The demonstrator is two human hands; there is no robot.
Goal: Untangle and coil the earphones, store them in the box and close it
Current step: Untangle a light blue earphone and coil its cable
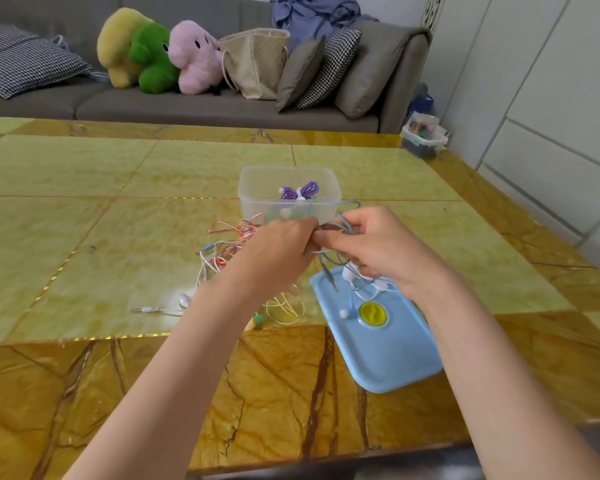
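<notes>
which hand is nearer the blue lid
Right. The right hand holds the blue earphones directly above the far end of the blue lid. The left hand pinches the same cord to the lid's left, over the tangled earphones.

marble table (84,209) – clear box (257,202), blue lid (388,355), tangled earphones (229,247).

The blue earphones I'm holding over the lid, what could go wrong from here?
1. Both hands, left and right, pinch the blue earphones while their earbuds dangle onto the blue lid; pulling may tighten a knot.
2. The pink and white tangle lies right beneath, so loose loops could snag it.
</notes>
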